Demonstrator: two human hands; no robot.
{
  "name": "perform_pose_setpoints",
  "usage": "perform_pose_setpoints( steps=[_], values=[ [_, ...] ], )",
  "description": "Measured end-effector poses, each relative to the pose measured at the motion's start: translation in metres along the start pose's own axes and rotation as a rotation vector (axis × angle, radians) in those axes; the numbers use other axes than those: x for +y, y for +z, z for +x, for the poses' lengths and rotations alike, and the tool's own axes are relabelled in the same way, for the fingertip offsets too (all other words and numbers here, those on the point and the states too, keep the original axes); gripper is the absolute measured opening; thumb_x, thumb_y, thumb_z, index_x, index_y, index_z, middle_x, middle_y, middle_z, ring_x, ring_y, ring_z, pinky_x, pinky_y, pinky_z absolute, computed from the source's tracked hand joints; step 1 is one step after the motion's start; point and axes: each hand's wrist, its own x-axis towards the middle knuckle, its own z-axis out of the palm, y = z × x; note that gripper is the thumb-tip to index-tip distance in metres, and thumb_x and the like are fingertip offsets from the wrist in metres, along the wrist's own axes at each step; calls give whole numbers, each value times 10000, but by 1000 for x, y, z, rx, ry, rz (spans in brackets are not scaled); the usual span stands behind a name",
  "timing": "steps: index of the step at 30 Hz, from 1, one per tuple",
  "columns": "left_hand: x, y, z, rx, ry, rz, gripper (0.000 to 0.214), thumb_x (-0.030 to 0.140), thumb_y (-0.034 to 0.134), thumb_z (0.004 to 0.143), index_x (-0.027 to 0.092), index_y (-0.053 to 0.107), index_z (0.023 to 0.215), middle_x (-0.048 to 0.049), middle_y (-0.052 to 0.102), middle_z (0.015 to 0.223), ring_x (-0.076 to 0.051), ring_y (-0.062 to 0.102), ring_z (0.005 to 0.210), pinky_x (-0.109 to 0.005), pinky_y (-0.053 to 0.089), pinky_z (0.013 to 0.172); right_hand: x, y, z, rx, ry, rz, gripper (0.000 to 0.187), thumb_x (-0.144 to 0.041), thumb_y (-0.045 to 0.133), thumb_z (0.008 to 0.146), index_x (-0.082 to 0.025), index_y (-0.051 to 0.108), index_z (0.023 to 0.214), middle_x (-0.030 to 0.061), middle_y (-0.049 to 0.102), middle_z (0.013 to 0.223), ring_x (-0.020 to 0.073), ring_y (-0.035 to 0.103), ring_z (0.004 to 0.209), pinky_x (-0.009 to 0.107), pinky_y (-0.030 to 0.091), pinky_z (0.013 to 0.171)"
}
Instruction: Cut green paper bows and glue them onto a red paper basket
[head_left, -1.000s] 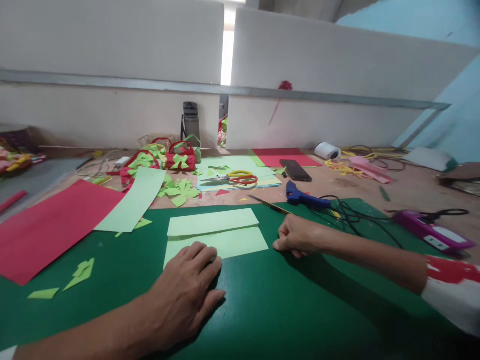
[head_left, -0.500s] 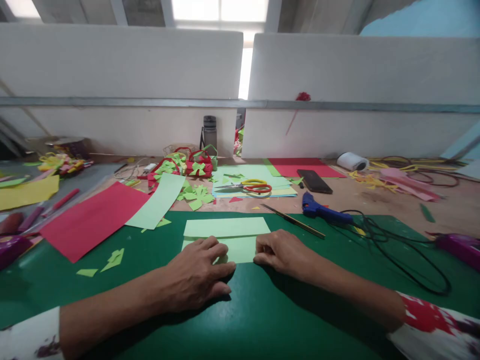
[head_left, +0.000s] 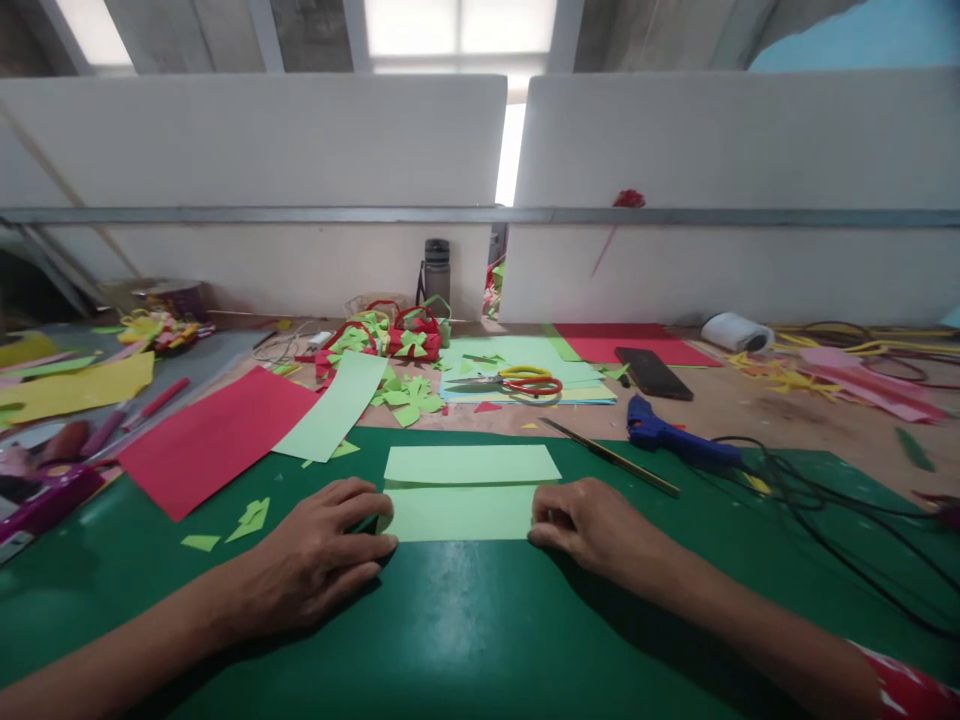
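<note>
We are pressing our left hand [head_left: 315, 560] and right hand [head_left: 592, 525], fingers flat and clasping nothing, on the two ends of a light green paper strip [head_left: 461, 512] lying near the middle of the green cutting mat [head_left: 480, 640]. A second strip [head_left: 471, 465] is lying just behind it; scissors [head_left: 517, 381] and a blue glue gun [head_left: 675, 440] are resting toward the far edge.

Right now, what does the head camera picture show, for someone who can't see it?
Two hands, left hand and right hand, press the ends of a pale green paper strip on a dark green cutting mat; red-handled scissors lie behind.
</note>
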Motion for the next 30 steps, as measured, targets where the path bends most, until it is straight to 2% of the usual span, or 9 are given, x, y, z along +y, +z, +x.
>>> perform_pose_setpoints(
  steps=[5,7,9,12,15,17,19,25,30],
  values=[
    [-19,-5,-22,131,-12,112,193,185,459,918,219,648,936,-85,572,1131,-255,490,1085,-374,441,878,0,0,-1,19,-19,-4,117,-226,644,784,-184,675,679,-16,613,556,114,491,506,216,281,502],
    [-26,-10,-20,212,-34,190,186,185,478,916,198,641,827,-84,595,1085,-242,524,1044,-357,457,851,1,2,-2,38,-38,-14,126,-228,656,780,-189,669,662,-18,605,537,117,493,493,220,283,495],
    [-27,-14,-5,276,-56,242,159,203,488,919,186,638,872,-93,611,1050,-226,557,984,-343,479,812,1,6,-3,83,-69,-32,160,-234,641,806,-184,657,654,1,624,577,135,526,530,234,306,519],
    [-20,-14,36,193,-56,285,271,248,551,886,180,573,1148,-139,573,1220,-287,525,1116,-424,484,872,-1,13,-3,176,-139,-64,179,-228,584,864,-171,646,706,53,658,735,177,583,679,268,365,611],
    [-10,-6,77,-10,-106,322,545,249,652,799,154,461,1300,-205,437,1394,-369,424,1257,-521,433,951,-1,18,-2,235,-224,-76,106,-194,596,861,-170,638,768,72,655,870,190,591,807,280,411,699],
    [-7,1,96,-102,-123,310,569,267,640,804,129,437,1317,-216,506,1314,-362,486,1197,-511,461,911,1,19,0,258,-270,-73,79,-167,611,850,-167,632,774,75,657,917,187,592,846,279,432,740],
    [-8,7,106,-143,-115,297,416,245,561,854,108,495,1242,-188,607,1135,-322,573,1051,-472,498,840,4,20,2,279,-306,-68,77,-152,615,847,-163,629,771,78,663,928,187,597,862,288,445,771],
    [-16,15,109,-133,-125,275,213,51,427,836,119,594,950,-137,657,906,-258,601,840,-357,496,697,6,26,11,311,-397,-43,5,-156,635,832,-155,640,831,99,678,965,218,603,909,357,445,824],
    [-18,-1,110,-24,-320,190,221,98,403,847,149,575,718,-57,577,599,-166,526,538,-259,395,536,-4,26,21,295,-438,-44,297,-249,720,776,-144,630,1038,146,650,1118,273,565,1042,434,398,906]
  ],
)
